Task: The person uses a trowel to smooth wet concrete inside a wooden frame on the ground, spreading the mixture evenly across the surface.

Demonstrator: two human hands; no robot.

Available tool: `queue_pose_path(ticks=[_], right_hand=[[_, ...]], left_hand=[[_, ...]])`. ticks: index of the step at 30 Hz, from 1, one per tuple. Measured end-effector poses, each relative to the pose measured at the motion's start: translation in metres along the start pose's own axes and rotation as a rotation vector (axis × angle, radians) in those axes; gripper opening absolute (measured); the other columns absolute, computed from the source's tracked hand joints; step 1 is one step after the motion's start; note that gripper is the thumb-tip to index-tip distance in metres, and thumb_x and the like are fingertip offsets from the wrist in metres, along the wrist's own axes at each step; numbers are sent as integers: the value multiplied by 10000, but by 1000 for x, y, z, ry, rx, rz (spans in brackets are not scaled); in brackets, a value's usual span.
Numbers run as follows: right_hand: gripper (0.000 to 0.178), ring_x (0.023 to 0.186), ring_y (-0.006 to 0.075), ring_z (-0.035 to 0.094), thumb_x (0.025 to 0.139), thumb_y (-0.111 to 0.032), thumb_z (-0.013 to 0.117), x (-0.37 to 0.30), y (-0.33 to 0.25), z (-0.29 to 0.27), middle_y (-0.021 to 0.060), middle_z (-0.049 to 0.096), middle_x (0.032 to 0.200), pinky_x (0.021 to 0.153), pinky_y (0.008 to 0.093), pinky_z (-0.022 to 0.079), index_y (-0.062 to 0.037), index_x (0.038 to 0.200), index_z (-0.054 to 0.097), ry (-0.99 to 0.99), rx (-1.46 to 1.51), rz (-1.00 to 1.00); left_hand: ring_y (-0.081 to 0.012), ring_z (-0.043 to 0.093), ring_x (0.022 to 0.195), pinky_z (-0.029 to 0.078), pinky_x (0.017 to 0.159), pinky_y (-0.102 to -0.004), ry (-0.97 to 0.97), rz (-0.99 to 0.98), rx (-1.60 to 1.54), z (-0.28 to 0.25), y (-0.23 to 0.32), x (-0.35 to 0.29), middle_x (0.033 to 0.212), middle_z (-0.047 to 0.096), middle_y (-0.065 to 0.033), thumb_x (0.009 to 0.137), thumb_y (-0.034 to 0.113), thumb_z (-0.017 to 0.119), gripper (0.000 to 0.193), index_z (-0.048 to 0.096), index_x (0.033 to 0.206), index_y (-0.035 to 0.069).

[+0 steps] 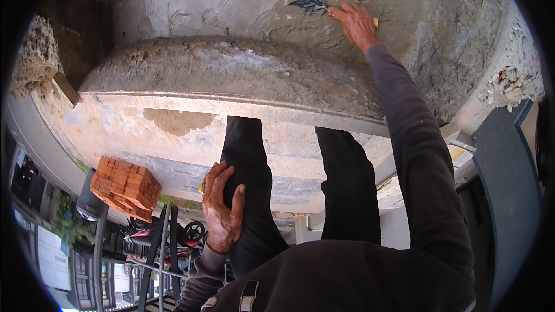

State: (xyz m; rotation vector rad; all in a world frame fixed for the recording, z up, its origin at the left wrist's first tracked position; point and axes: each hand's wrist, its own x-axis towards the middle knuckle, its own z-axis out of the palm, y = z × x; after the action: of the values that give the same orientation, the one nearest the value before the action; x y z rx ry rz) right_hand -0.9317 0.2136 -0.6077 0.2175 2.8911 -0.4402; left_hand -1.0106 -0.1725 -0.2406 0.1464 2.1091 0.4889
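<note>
Far to the left of the left hand's fingers, and lower in view, is a leafy plant (72, 222); nearer those fingers, roughly level with them, sits a stack of orange bricks (126, 188). Between the bricks and the left wrist, below the fingers, a parked motorbike (195, 232) shows in part. Up and to the left of the same fingers, a brown damp patch (176, 120) marks the pale surface. The left hand (224, 212) holds no tool and rests on the left leg (245, 164) of the black trousers – its fingers are stretched out and lie close together, the thumb standing apart, with 1 yellow band at the outer edge. Past those fingertips, a pale ledge (191, 101) runs across, and beyond it spreads wet grey mortar (248, 0). The right leg (347, 179) stands to the right of the left fingers. The trowel (310, 5) has its dark blade pointing left of the right hand's fingers, over the mortar; whether it presses down, I cannot tell. The right hand (357, 26) has its fingers curled around the wooden handle – the handle's butt sticks out past them on the right. Well right of these fingers, and lower, lies broken rubble (513, 85), with a grey panel (509, 162) below it.
</note>
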Motion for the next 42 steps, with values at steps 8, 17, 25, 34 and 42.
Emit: queue_pose_path(ticks=[8, 17, 25, 34, 42], right_hand=[[521, 1040, 281, 544, 822, 45, 569, -30, -13, -6, 81, 557, 1055, 878, 438, 415, -198, 1280, 623, -85, 36, -84], [549, 1032, 272, 556, 790, 51, 584, -37, -27, -21, 63, 571, 1073, 871, 427, 432, -197, 1278, 625, -185, 8, -2], [531, 982, 321, 591, 784, 16, 602, -52, -12, -29, 101, 593, 1004, 855, 442, 468, -232, 1252, 648, -138, 157, 246], [525, 1124, 335, 566, 801, 23, 600, -54, -3, -43, 115, 621, 1156, 950, 445, 453, -240, 1252, 656, -380, 187, 290], [514, 1189, 360, 548, 800, 22, 599, -73, -4, -27, 161, 574, 1319, 990, 426, 447, -226, 1246, 662, -271, 219, 385]], left_hand=[[-441, 473, 1265, 358, 1065, -492, 4, -8, -1, -1, 1, 0, 1297, 542, -245, 874, 150, 616, 359, 603, 1186, -29], [-436, 478, 1260, 362, 1063, -491, -9, -9, 4, -2, 2, 1, 1300, 539, -247, 871, 145, 616, 355, 605, 1179, -32], [-434, 481, 1257, 361, 1063, -485, -3, -5, 8, -1, 0, 0, 1288, 545, -246, 861, 139, 620, 362, 605, 1179, -33], [-402, 462, 1298, 341, 1091, -470, -27, -22, 14, -3, 1, 0, 1304, 550, -223, 904, 198, 587, 364, 599, 1189, -27], [-401, 457, 1307, 341, 1092, -471, -36, -26, 12, -3, 0, 1, 1310, 546, -227, 904, 208, 585, 373, 599, 1194, -26]])
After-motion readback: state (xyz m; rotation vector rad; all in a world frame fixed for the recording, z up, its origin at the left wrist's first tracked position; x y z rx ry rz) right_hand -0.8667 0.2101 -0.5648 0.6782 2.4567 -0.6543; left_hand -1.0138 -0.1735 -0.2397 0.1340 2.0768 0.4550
